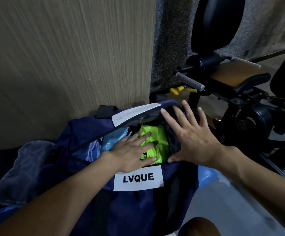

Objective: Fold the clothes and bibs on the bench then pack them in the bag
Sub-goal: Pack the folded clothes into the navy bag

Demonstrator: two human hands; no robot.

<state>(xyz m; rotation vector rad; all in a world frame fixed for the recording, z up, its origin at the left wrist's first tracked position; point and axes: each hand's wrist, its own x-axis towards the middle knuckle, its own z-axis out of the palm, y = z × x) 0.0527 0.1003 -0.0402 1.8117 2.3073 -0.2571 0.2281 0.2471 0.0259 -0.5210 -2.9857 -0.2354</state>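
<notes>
A navy blue bag (90, 181) with a white LVQUE label stands open in front of me. Inside it lies a neon green bib (157, 135), with a light blue garment (111, 140) tucked to its left. My left hand (131, 154) presses flat on the green bib with straight fingers. My right hand (189, 135) is spread wide at the bag's right rim, fingers straight, thumb touching the near edge of the opening. A dark lining or garment under the right palm is mostly hidden.
A wood-grain panel (70, 57) rises right behind the bag. To the right stands black gym equipment with a grey handle (189, 80), yellow pins (176, 90) and a brown padded seat (237, 75). A grey mesh pocket (24, 169) hangs at the bag's left.
</notes>
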